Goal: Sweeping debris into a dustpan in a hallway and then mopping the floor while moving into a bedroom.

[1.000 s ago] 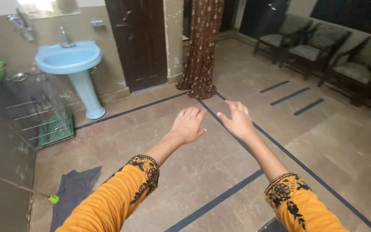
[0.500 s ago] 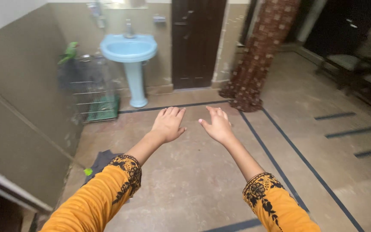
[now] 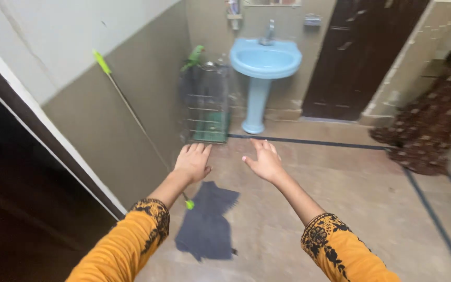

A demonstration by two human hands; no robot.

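Note:
My left hand point(image 3: 193, 161) and my right hand point(image 3: 265, 161) are stretched out in front of me, palms down, fingers apart, holding nothing. Both arms wear orange sleeves with black embroidered cuffs. Below my left hand a dark grey cloth point(image 3: 206, 221) lies flat on the floor. A mop stick with green ends point(image 3: 134, 116) leans against the wall, its lower tip beside the cloth and just under my left wrist.
A wire cage point(image 3: 208, 110) with a green parrot point(image 3: 194, 55) on top stands by the wall. A blue pedestal sink point(image 3: 263, 68) sits next to a dark door point(image 3: 358, 57). A brown patterned curtain point(image 3: 434, 125) hangs right; a dark doorway point(image 3: 22, 193) opens left.
The view has swung left: sink and cage shifted right, the chairs left the frame, and the leaning stick and left doorway came into sight. My hands stay outstretched and empty.

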